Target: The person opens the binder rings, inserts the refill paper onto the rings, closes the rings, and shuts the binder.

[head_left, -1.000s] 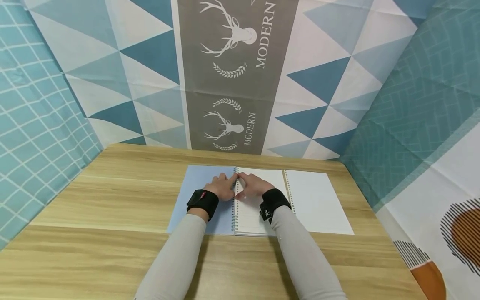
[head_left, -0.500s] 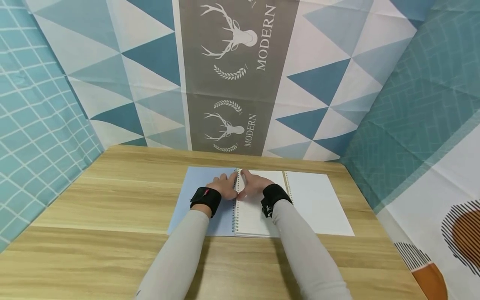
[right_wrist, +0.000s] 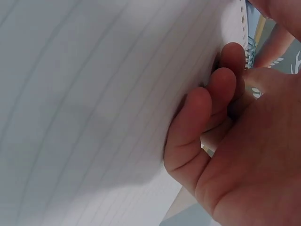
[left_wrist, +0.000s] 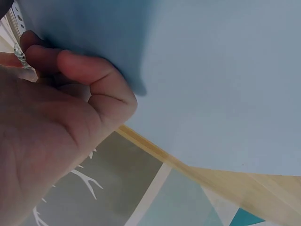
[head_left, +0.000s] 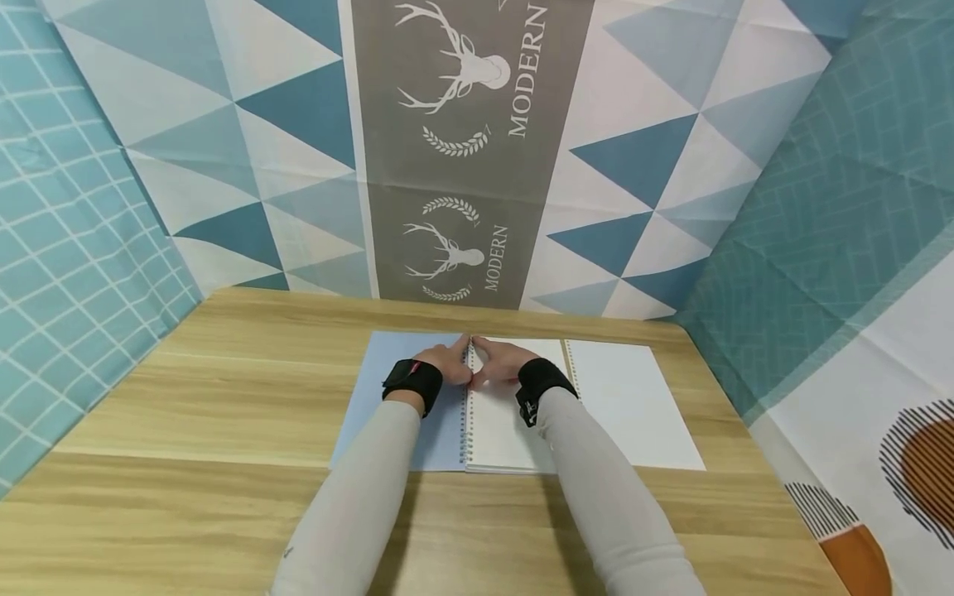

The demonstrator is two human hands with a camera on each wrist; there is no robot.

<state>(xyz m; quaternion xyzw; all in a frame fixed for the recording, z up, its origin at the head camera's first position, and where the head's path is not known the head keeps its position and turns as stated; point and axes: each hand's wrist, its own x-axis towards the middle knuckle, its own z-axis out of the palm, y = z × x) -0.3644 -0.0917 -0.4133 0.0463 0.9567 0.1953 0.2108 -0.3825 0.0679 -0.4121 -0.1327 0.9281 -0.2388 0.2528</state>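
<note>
An open ring-bound notebook lies flat on the table, with its blue cover (head_left: 373, 414) at left and white pages (head_left: 507, 443) at right. My left hand (head_left: 450, 362) and right hand (head_left: 503, 362) meet over the upper part of the ring binding (head_left: 467, 430), index fingers near its top and thumbs lower down, gripping at the rings. In the left wrist view, the left hand's curled fingers (left_wrist: 103, 82) rest by the blue cover. Lined paper (right_wrist: 94, 94) fills much of the right wrist view, with the right hand's curled fingers (right_wrist: 188, 122) against it. The fingertips' exact contact is partly hidden.
A stack of white paper (head_left: 641, 406) with holes along its left edge lies right of the notebook. Wooden table (head_left: 186, 397) extends around both. Patterned cloth (head_left: 447, 165) hangs behind and at the sides.
The left hand has shifted slightly up and right along the binding, and its other fingers have drawn in. Both index fingertips have come closer together at the binding's top. The notebook stays put.
</note>
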